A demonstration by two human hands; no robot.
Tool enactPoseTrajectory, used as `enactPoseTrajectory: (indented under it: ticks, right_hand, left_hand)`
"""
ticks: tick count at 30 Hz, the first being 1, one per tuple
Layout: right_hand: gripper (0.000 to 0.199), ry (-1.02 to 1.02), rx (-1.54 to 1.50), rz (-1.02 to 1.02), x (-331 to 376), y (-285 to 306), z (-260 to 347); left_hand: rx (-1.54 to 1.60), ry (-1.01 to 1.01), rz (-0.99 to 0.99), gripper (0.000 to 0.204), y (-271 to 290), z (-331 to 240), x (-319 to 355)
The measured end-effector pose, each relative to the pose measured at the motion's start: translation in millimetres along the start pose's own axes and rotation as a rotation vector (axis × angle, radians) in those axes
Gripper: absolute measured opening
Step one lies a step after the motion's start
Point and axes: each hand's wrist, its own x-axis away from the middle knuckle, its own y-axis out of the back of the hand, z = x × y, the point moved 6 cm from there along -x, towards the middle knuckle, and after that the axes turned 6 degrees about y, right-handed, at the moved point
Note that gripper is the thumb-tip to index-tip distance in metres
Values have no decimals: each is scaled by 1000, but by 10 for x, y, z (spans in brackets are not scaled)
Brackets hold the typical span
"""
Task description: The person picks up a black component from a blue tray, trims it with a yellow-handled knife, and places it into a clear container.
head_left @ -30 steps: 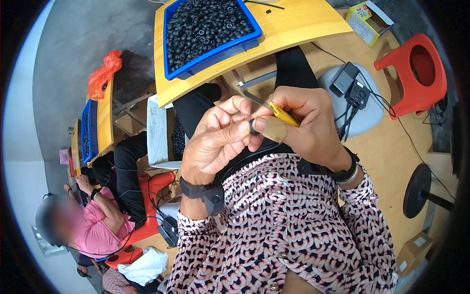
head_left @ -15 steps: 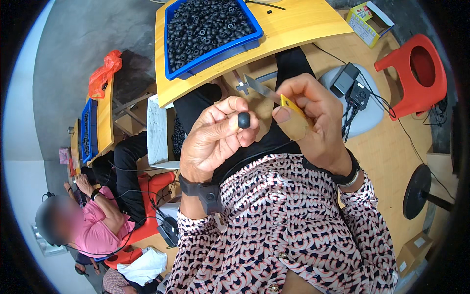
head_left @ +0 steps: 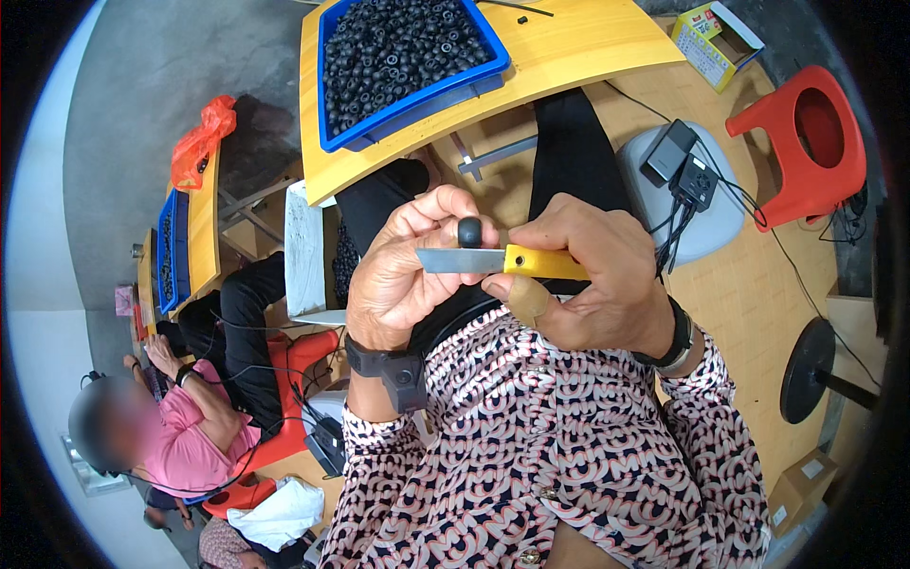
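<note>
Between the thumb and fingers of my left hand [head_left: 403, 256] I pinch a small black rounded cap [head_left: 469, 231]. My right hand [head_left: 597, 275] is closed round the yellow handle of a knife [head_left: 545, 263]. Its flat metal blade points left and lies just below the cap, in front of my left fingers; whether it touches the cap I cannot tell. A tan covering wraps my right thumb. Beyond my hands, a blue tray [head_left: 417, 112] full of similar black caps stands on the yellow table [head_left: 569, 47].
Left of my legs stands a white box [head_left: 305, 256] with black pieces inside. On the right, a grey stool [head_left: 706, 232] bears black devices and cables, near a red stool [head_left: 806, 142]. A co-worker in pink [head_left: 194, 431] sits at the left by another blue tray [head_left: 172, 251].
My right hand has turned and moved down and left, bringing the blade from pointing up and away to lying level below the cap. My left hand has barely moved.
</note>
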Motion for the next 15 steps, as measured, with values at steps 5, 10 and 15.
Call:
enactPoseTrajectory:
  ticks: [5,10,15]
  right_hand:
    - [23,-47,37,36,5,-15,-6]
    - [22,-11,54,7,17,-36,-14]
    - [22,-5,74,23,8,-34,3]
  left_hand:
    - [24,-7,26,29,11,0,23]
    - [9,-16,31,32,-12,-2,25]
    - [-1,-24,40,33,-10,-4,30]
